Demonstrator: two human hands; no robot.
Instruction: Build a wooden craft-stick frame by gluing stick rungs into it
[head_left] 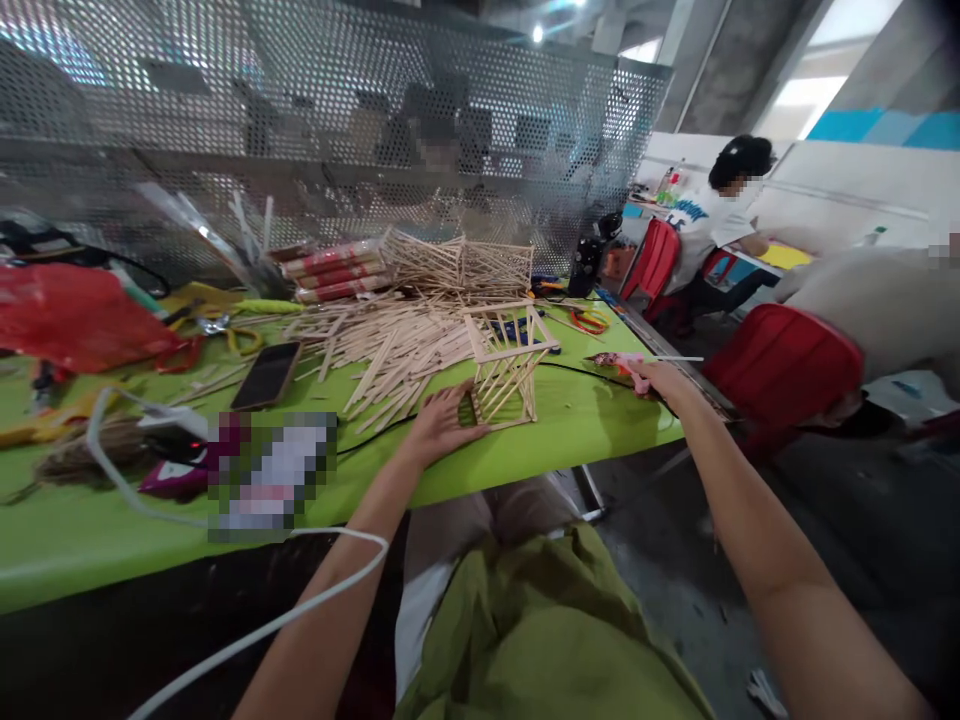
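On the green tabletop stands a small tower-like frame of thin wooden sticks (510, 385), with diagonal sticks along its sides. My left hand (448, 422) holds its lower left side, fingers behind and thumb along the front base. To the right, my right hand (661, 380) is closed around a pink hot glue gun (626, 368). The gun's nozzle points left toward the frame, some distance from it, and a pale glue stick (682, 358) sticks out of its back. A black cable (570, 370) runs over the table behind the frame.
Loose wooden sticks (405, 350) are heaped behind my left hand, with bundled sticks (337, 268) further back. Left lie a phone (267, 376), a blurred-out item (274, 475) and a white cable (330, 590). Orange-handled scissors (589, 320) lie back right. People sit on red chairs (787, 355).
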